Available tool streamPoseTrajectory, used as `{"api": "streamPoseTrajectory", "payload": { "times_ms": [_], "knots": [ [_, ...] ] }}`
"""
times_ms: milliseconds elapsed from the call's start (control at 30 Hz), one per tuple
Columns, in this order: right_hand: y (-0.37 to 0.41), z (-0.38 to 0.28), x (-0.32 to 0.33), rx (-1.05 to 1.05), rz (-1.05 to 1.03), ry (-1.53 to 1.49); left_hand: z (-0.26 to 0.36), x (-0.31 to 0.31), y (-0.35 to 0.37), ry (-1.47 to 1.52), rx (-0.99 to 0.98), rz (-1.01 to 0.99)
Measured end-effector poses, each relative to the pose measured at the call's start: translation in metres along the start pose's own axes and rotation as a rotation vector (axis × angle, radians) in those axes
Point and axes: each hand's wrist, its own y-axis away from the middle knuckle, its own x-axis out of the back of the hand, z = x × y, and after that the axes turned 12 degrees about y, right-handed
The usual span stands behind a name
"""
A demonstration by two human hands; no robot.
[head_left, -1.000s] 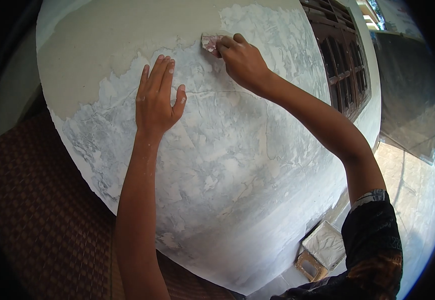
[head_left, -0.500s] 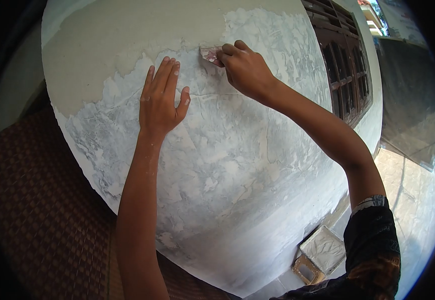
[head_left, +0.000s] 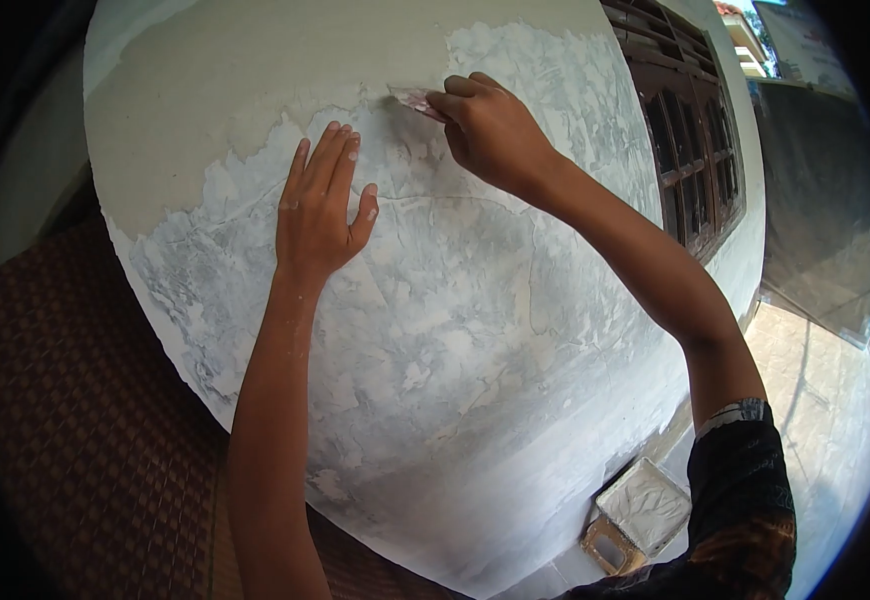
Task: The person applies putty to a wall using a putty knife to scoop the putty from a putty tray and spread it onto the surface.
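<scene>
My right hand (head_left: 487,128) is closed around a scraper (head_left: 417,101) whose blade meets the wall (head_left: 435,300) where the beige coat borders the patchy grey-white area. The scraper's handle is hidden in my fingers. To the left, my left hand (head_left: 323,205) lies flat on the wall with its thumb spread, holding nothing. White specks dot its fingertips. The beige layer (head_left: 255,70) above both hands has a ragged lower edge, and a thin crack runs across the wall below the right hand.
A dark wooden window (head_left: 690,140) with bars is set in the wall at right. Low on the right sits a tray (head_left: 645,505) of pale paste, beside a brown-framed object (head_left: 612,548). A woven brown mat (head_left: 85,420) stands at left, and a dark sheet (head_left: 820,200) hangs far right.
The scraper has shifted slightly left and its blade now shows at a flatter, narrower angle. My right hand has turned a little with it. The left hand stays nearly in place on the wall.
</scene>
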Motion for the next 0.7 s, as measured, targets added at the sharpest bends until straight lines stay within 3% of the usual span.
{"api": "streamPoseTrajectory", "payload": {
  "times_ms": [133, 200, 300, 433, 600, 700],
  "knots": [
    [-0.05, 0.055, -0.023, -0.074, 0.207, 0.131, -0.001, -0.003, 0.001, 0.016, -0.001, 0.003],
    [-0.061, 0.067, -0.035, -0.073, 0.154, 0.262, 0.0, -0.001, 0.002, 0.007, 0.0, 0.0],
    [-0.035, 0.063, -0.062, -0.062, 0.12, 0.215, 0.0, -0.001, 0.0, 0.001, 0.0, 0.0],
    [0.016, 0.022, -0.043, -0.071, 0.083, 0.157, 0.0, -0.001, 0.0, 0.0, -0.009, -0.007],
    [-0.042, 0.054, -0.044, -0.121, 0.25, 0.205, 0.0, -0.003, 0.001, 0.0, 0.006, 0.006],
    [-0.047, 0.068, -0.059, -0.073, 0.22, 0.241, -0.002, -0.002, 0.002, -0.007, 0.007, 0.011]
  ]
}}
